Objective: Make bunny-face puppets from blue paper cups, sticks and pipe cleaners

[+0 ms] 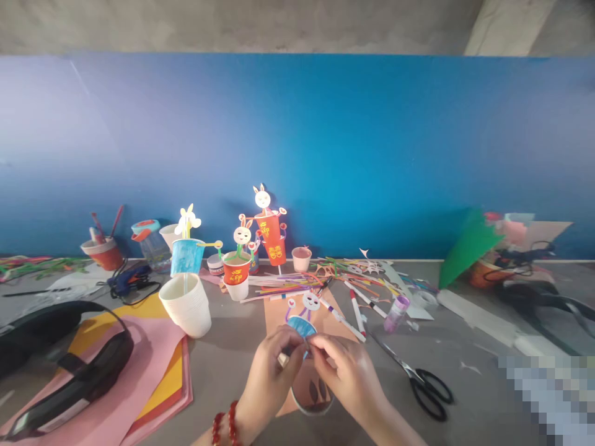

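In the head view, the work in hand looks like close fingertip handling at the near side of the blue cup (301, 326). The left hand (272, 365) closes on the cup's left and near edge, thumb and fingers drawn together. The right hand (351, 365) pinches at the near rim from the other side, its fingertips close to the left ones. Whether a small piece is also caught between them cannot be told, as the fingers cover the spot. This position calls for a steady left grip and a light right pinch, since a thin paper rim could bend under pressure.

The cup lies just beyond the fingertips, between the two hands, its mouth partly in sight. A rabbit face (311, 300) shows just past its far rim, over the orange sheet (334, 310). Nearer the wrists, between the hands, is a rounded thing (312, 406) with two dark leaf shapes; what it is cannot be made out.

To the right of the right hand lie the scissors (413, 373), blades partly apart, with a purple tube (396, 313) beyond them. The white cups (186, 306) stand nested, beyond and left of the left hand.
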Demonstrator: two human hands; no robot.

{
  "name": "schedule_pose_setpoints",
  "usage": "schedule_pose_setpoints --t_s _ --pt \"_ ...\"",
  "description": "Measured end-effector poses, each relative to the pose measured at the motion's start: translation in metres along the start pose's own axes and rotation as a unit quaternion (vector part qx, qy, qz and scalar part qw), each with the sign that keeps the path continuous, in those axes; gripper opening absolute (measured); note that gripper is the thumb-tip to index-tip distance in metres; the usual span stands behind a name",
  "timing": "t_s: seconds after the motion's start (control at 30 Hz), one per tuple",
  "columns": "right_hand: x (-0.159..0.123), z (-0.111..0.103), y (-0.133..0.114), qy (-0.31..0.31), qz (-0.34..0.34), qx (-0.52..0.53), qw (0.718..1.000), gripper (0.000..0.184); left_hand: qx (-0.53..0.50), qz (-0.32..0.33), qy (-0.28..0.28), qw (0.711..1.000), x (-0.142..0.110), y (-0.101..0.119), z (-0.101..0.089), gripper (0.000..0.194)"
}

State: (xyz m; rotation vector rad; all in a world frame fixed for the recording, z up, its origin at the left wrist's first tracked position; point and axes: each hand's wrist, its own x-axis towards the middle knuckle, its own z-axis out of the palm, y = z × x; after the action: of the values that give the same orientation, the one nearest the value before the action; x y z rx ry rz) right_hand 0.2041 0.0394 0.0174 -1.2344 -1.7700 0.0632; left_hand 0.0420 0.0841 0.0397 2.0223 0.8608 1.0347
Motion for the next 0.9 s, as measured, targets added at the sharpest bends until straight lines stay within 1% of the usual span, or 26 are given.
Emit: schedule_pose_setpoints --t_s 0.23,0.4,0.5,0.63,0.9 --pt "0.0012 -0.0022 0.0005 -0.002 -0.006 0.023 1.0 0.022 -0.003 -0.005 0.0 1.0 -0.0002 0.0008 -0.0004 0.02" --pt "0.0023 -0.0043 0.0 -0.006 0.006 0.038 0.999 0.021 -0.003 -0.003 -0.001 1.0 -0.0009 0.001 -0.0008 0.02" --pt "0.0013 -0.0025 0.0008 -0.003 0.004 0.032 0.999 0.019 -0.003 -0.001 0.0 1.0 -0.0015 -0.0006 -0.0004 0.019" --pt "-0.0009 -0.0006 0.0017 -0.011 -0.01 0.008 1.0 0.023 -0.009 0.002 0.001 1.0 -0.0011 -0.0025 -0.0003 0.02" --pt "0.0023 -0.0068 -0.0007 -0.01 -0.005 0.011 1.0 0.022 -0.023 -0.003 -0.005 1.0 0.0002 -0.0003 -0.0014 0.021"
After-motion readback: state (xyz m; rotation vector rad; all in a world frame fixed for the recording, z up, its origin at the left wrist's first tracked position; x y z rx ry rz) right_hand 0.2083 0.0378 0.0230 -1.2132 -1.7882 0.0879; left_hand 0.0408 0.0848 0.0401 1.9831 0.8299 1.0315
